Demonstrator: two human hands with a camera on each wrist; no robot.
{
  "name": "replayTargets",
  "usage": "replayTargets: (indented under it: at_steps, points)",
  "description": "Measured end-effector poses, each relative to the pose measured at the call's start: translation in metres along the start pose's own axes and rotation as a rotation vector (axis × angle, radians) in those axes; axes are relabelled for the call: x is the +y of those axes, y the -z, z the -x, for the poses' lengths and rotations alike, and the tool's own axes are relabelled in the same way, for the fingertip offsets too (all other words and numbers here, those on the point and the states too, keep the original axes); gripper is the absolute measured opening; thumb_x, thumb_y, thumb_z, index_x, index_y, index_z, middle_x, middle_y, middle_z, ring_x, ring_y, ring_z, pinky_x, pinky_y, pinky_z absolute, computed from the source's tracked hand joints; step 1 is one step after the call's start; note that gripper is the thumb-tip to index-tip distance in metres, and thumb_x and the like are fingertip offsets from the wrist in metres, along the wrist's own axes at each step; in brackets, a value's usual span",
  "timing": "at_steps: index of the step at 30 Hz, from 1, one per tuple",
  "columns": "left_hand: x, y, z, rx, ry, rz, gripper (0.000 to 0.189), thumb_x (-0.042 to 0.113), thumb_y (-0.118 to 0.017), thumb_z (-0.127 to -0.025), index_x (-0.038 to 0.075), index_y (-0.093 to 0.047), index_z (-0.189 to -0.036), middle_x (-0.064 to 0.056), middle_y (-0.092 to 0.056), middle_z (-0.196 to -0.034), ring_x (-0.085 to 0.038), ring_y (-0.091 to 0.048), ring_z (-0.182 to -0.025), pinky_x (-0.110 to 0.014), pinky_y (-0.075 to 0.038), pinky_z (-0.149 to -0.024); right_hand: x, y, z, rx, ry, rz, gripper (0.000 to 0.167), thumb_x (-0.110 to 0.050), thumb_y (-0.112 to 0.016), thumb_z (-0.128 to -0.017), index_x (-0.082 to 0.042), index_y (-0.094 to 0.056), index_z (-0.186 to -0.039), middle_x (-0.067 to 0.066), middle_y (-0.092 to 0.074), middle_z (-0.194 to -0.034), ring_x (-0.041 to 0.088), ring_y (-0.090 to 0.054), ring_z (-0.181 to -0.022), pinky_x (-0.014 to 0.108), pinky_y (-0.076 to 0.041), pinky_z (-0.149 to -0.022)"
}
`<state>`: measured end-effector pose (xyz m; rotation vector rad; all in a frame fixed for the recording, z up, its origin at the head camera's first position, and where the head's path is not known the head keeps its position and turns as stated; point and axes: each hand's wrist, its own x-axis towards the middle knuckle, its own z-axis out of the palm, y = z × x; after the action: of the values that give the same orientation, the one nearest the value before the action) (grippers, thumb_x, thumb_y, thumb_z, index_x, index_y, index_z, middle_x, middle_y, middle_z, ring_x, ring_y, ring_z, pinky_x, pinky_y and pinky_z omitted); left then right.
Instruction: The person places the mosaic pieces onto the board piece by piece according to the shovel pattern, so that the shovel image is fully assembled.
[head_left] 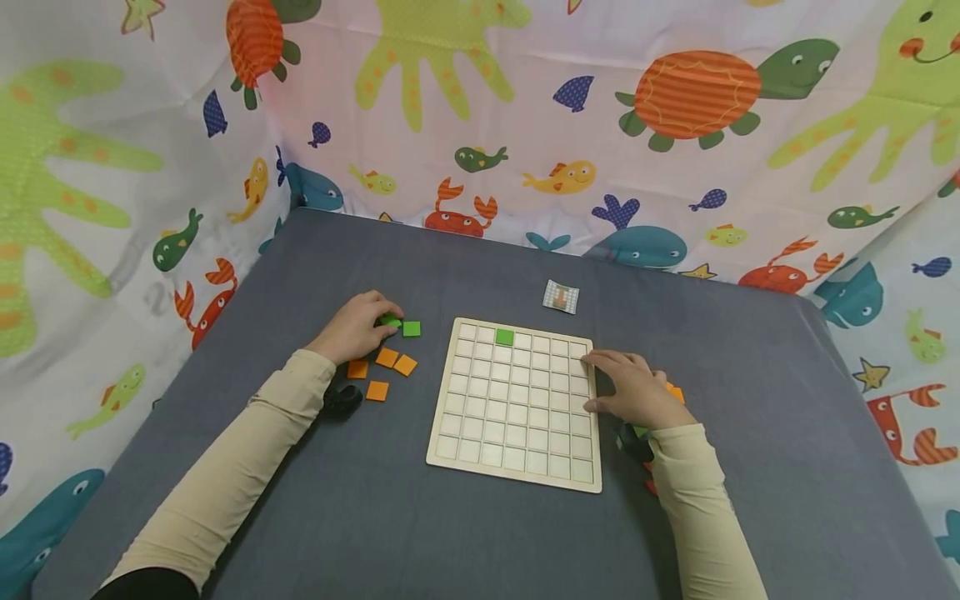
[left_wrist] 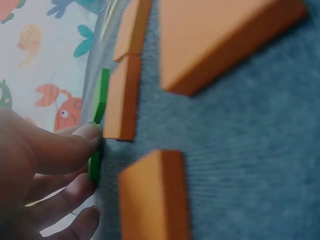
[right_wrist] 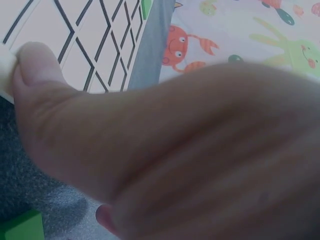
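Note:
My left hand pinches a green square tile at the left of the table; in the left wrist view the thumb lies against its edge. Another green tile lies just beside it. Several orange tiles are scattered near the wrist. A pale wooden grid board lies in the middle, with one green tile in its top row. My right hand rests at the board's right edge, fingertips and thumb touching the rim.
Partly hidden by my right hand and wrist are more tiles: orange, green and red. A small printed card lies behind the board. A curtain with sea animals borders the grey table.

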<state>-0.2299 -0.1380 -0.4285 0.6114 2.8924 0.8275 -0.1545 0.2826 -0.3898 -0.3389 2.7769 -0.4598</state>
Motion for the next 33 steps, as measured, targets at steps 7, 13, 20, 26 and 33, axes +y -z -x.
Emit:
replayTargets:
  at_steps: [7, 13, 20, 26, 33]
  points:
    - [0.005, 0.005, -0.002, 0.006, 0.008, 0.004, 0.027, 0.011, -0.065, -0.092, 0.005, -0.067, -0.118, -0.013, -0.058, -0.111, -0.026, -0.054, -0.093, -0.041, -0.046, -0.082, 0.0, -0.001, 0.0, 0.001, 0.008, 0.001, 0.073, -0.026, -0.08, -0.078, -0.014, -0.046, -0.142, 0.015, -0.037, -0.149, 0.044, -0.027, -0.133, 0.064, -0.026, -0.084]
    - [0.016, 0.009, -0.006, 0.009, 0.021, -0.008, 0.029, 0.016, -0.064, -0.093, 0.006, -0.066, -0.12, -0.011, -0.057, -0.112, -0.025, -0.054, -0.095, -0.041, -0.046, -0.083, 0.0, -0.001, -0.001, 0.009, 0.004, 0.021, 0.073, -0.027, -0.081, -0.077, -0.014, -0.047, -0.141, 0.015, -0.039, -0.148, 0.044, -0.029, -0.132, 0.062, -0.029, -0.083]
    - [0.033, 0.011, -0.014, -0.002, 0.0, 0.02, 0.028, 0.017, -0.062, -0.095, 0.008, -0.065, -0.121, -0.008, -0.056, -0.113, -0.024, -0.054, -0.097, -0.04, -0.047, -0.084, 0.002, -0.002, 0.0, 0.011, 0.008, 0.015, 0.073, -0.025, -0.08, -0.078, -0.014, -0.047, -0.141, 0.015, -0.038, -0.148, 0.044, -0.029, -0.132, 0.064, -0.028, -0.084]
    - [0.049, 0.009, -0.024, -0.009, -0.074, 0.063, 0.027, 0.013, -0.064, -0.093, 0.007, -0.066, -0.119, -0.009, -0.055, -0.113, -0.027, -0.055, -0.099, -0.039, -0.048, -0.084, 0.002, -0.002, 0.001, 0.009, 0.007, 0.01, 0.073, -0.025, -0.08, -0.078, -0.014, -0.047, -0.142, 0.015, -0.038, -0.149, 0.043, -0.028, -0.132, 0.062, -0.028, -0.084]
    - [0.066, 0.004, -0.038, -0.017, -0.157, 0.073, 0.024, 0.011, -0.063, -0.093, 0.005, -0.066, -0.117, -0.011, -0.053, -0.111, -0.027, -0.053, -0.092, -0.037, -0.046, -0.079, 0.001, 0.0, 0.0, 0.004, 0.01, 0.014, 0.072, -0.025, -0.079, -0.079, -0.014, -0.046, -0.142, 0.015, -0.037, -0.149, 0.044, -0.027, -0.133, 0.067, -0.026, -0.088]
